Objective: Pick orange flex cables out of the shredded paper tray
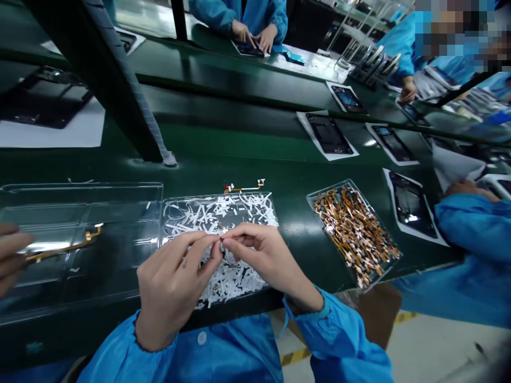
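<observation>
My left hand [175,282] and right hand [259,255] pinch a tiny part [221,240] between meeting fingertips (its long axis is unreadable), directly above the tray of white strips [255,210]; both hands are equally near.

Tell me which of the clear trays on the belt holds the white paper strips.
The middle tray, directly under the left hand and right hand. The tray to its right is heaped with orange flex cables; the larger one to its left is nearly bare.
</observation>
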